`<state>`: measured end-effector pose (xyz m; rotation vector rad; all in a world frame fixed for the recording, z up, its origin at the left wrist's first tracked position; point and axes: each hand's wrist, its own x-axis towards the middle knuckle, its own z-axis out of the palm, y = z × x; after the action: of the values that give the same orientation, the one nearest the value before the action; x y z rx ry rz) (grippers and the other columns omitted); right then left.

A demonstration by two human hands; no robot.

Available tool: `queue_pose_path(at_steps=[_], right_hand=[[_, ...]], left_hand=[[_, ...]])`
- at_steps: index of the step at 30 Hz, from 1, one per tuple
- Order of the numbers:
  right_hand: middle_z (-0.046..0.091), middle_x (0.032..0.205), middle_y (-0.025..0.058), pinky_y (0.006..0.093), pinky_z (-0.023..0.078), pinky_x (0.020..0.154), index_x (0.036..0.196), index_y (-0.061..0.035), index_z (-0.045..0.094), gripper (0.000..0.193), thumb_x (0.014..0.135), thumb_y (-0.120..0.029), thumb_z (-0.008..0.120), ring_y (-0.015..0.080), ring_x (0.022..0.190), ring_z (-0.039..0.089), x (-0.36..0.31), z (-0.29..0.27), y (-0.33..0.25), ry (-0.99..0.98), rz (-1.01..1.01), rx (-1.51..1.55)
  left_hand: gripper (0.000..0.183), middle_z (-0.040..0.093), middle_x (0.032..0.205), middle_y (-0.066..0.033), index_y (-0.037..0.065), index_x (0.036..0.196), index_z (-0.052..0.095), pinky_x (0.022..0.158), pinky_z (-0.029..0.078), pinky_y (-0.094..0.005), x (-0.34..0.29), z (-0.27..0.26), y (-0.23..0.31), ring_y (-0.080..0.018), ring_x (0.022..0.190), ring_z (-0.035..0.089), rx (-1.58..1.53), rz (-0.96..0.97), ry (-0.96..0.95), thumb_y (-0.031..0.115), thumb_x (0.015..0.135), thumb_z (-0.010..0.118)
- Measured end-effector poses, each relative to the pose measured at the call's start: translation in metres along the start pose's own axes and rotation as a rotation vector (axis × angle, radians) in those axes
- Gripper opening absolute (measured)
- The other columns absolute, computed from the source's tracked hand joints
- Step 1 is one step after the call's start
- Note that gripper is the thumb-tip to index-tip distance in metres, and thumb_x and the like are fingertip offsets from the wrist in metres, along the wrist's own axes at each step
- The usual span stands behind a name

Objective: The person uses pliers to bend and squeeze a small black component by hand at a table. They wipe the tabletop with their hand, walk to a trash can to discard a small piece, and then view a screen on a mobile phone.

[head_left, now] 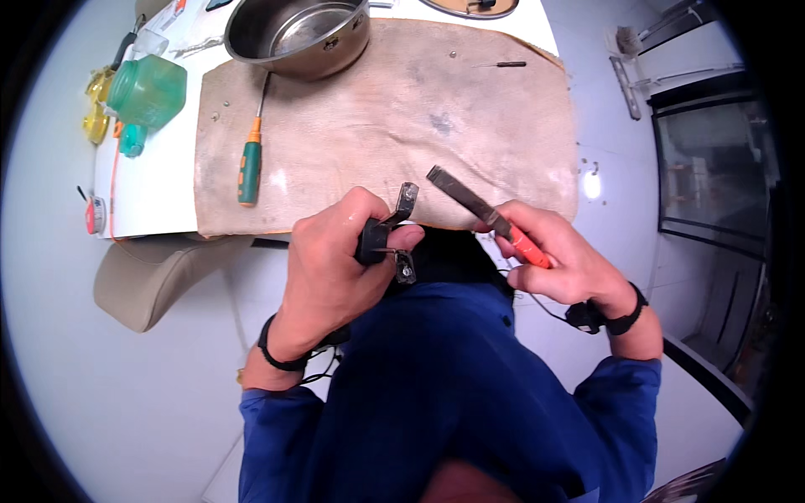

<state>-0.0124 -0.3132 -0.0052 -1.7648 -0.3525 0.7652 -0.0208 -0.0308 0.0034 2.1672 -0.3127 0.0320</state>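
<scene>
My left hand (331, 256) is closed around a black pot handle (371, 241). Its two bent metal end brackets stick out to the right, each with a hole or rivet in it. Closed on the red-orange grip of a flat, dark metal file (470, 201) is my right hand (553, 256). The file's tip points up and left, apart from the handle brackets. Both hands are over my lap at the near edge of the cloth-covered table. Beyond them a steel pot (302, 42) sits on the cloth, with small dark fittings on its near side.
A brown cloth (352, 142) covers much of the white table. On it lie a green-and-orange screwdriver (250, 172) and a thin dark-handled tool (510, 64). A green plastic jar (151, 90) stands at the left. A beige padded seat (159, 277) is below the table's left corner.
</scene>
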Motion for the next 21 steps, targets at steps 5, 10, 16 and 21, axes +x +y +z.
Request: queue_pose_path(at_steps=[5,10,16,21], right_hand=[[0.051,0.086,-0.0021,0.0257,0.044,0.072,0.126,0.0004,0.062,0.060,0.067,-0.010,0.064,0.0116,0.079,0.051,0.001,0.001,-0.002,-0.030,0.017,-0.011],[0.059,0.094,0.0084,0.0331,0.048,0.077,0.128,0.0010,0.056,0.060,0.071,-0.012,0.069,0.0212,0.085,0.059,-0.004,-0.003,-0.006,-0.074,0.089,-0.060],[0.056,0.094,0.0082,0.0342,0.047,0.078,0.128,0.0004,0.056,0.060,0.071,-0.013,0.070,0.0219,0.085,0.056,-0.004,-0.001,-0.005,-0.044,0.077,-0.119],[0.055,0.091,0.0082,0.0347,0.047,0.077,0.125,-0.0002,0.056,0.058,0.069,-0.013,0.069,0.0226,0.083,0.056,-0.001,0.000,-0.005,-0.032,0.055,-0.173]], left_hand=[[0.032,0.054,0.065,-0.0098,0.007,0.082,0.055,0.050,0.043,-0.0381,0.006,0.001,0.000,-0.0305,0.056,0.058,0.130,0.122,0.058,0.018,0.080,0.086],[0.033,0.055,0.066,-0.0087,0.008,0.080,0.054,0.050,0.044,-0.0383,0.006,0.002,-0.002,-0.0296,0.056,0.058,0.181,0.201,0.095,0.018,0.078,0.085],[0.031,0.053,0.066,-0.0108,0.006,0.079,0.057,0.051,0.042,-0.0376,0.005,0.001,-0.004,-0.0305,0.056,0.056,0.201,0.247,0.094,0.015,0.077,0.086],[0.030,0.054,0.067,-0.0107,0.005,0.079,0.057,0.052,0.042,-0.0387,0.004,-0.003,-0.007,-0.0307,0.057,0.056,0.217,0.274,0.105,0.012,0.075,0.086]])
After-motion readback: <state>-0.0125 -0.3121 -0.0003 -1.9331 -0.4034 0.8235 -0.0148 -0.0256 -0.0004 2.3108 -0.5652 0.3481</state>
